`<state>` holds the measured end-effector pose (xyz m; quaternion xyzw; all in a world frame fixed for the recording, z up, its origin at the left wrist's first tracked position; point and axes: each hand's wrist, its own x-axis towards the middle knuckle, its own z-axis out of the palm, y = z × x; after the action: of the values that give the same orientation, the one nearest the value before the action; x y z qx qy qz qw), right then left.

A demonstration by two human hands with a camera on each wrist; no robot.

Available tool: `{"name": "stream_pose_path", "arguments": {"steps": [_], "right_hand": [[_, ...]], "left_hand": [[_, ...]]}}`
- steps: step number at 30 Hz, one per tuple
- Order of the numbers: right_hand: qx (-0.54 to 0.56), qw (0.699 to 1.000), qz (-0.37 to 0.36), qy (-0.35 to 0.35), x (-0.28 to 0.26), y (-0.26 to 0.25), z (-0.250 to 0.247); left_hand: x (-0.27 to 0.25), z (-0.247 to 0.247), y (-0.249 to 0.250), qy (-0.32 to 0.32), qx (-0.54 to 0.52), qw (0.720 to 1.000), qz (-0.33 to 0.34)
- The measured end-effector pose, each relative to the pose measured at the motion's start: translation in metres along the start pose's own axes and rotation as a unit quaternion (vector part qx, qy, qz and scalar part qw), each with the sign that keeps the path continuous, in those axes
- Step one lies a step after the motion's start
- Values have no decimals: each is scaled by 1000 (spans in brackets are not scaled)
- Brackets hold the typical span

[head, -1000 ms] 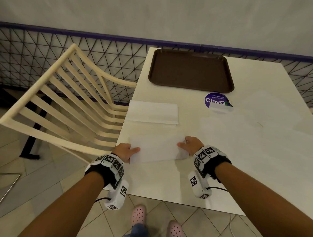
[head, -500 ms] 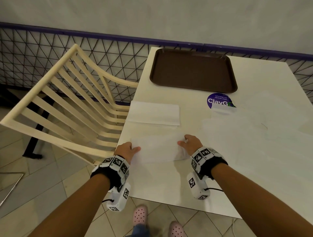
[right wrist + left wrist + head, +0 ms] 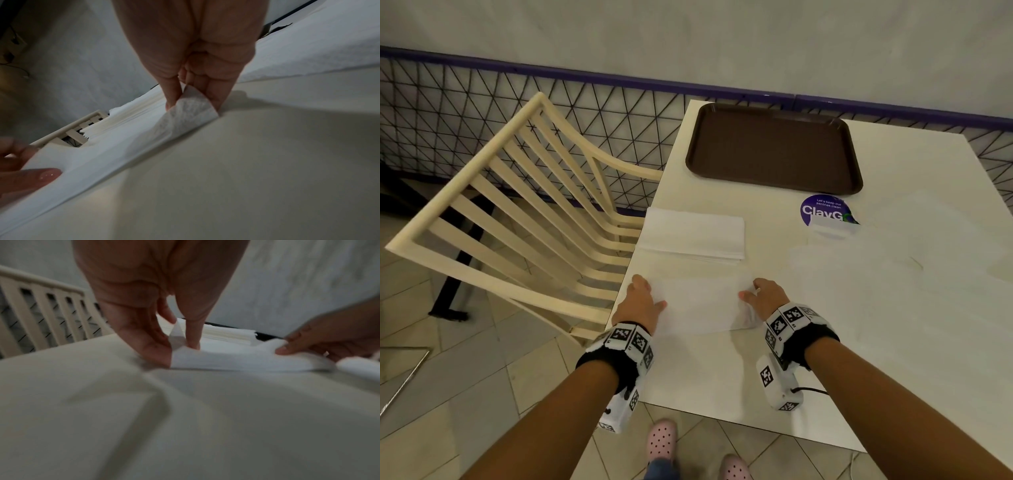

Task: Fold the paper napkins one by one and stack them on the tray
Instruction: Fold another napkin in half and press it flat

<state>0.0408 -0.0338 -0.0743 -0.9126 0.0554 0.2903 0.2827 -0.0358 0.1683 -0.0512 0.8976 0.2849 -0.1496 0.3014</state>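
A white paper napkin (image 3: pixel 700 305) lies near the front left of the cream table (image 3: pixel 722 380). My left hand (image 3: pixel 643 301) pinches its left edge (image 3: pixel 177 339) between thumb and fingers. My right hand (image 3: pixel 760 294) pinches the right edge, lifting a corner (image 3: pixel 191 105). A stack of white napkins (image 3: pixel 693 234) lies just beyond the held one. The brown tray (image 3: pixel 774 147), with nothing on it, sits at the table's far edge.
A cream slatted chair (image 3: pixel 524 212) stands tilted against the table's left side. A round purple sticker (image 3: pixel 825 210) is on the table near the tray. More pale napkins (image 3: pixel 893 253) lie spread to the right. A black wire fence (image 3: pixel 482 102) runs behind.
Both hands have slid forward along the napkin's side edges, carrying its near edge toward the far edge. The head view has shifted slightly.
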Motion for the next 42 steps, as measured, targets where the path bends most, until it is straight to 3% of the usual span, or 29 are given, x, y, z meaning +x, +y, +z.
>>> {"name": "stream_pose_path", "arguments": {"steps": [2, 4, 7, 8, 12, 16, 18, 20, 23, 27, 35, 39, 42], "right_hand": [[1, 1000, 2, 1, 0, 0, 1], [4, 1000, 3, -1, -1, -1, 0], [12, 1000, 0, -2, -5, -3, -1], [13, 1000, 0, -4, -6, -4, -1], [20, 1000, 5, -4, -9, -5, -4], [93, 994, -46, 33, -26, -7, -6], [-14, 991, -109, 80, -42, -9, -3], [-195, 956, -200, 95, -59, -11, 8], [-319, 904, -284, -6, -83, -13, 32], [-354, 895, -257, -86, -96, -6, 54], [-352, 919, -162, -67, -93, 23, 30], [-371, 910, -174, -66, -93, 31, 20], [-393, 899, -180, -65, -93, 28, 20]], "left_hand": [[-7, 2, 0, 57, 83, 993, 67], [-10, 3, 2, 93, 212, 959, 163], [-9, 8, 4, 38, 344, 902, 259], [-9, 11, 5, 19, 354, 897, 263], [-12, 16, 6, 11, 279, 932, 232], [-19, 21, 4, -1, 294, 930, 219], [-20, 24, 3, 2, 296, 932, 210], [-22, 27, 3, 7, 299, 932, 205], [-27, 32, 0, 27, 313, 926, 208], [-32, 38, -2, 48, 316, 924, 209], [-32, 38, -6, 41, 313, 926, 208], [-33, 32, -10, 38, 309, 929, 200], [-40, 34, -8, 43, 331, 916, 223]]}}
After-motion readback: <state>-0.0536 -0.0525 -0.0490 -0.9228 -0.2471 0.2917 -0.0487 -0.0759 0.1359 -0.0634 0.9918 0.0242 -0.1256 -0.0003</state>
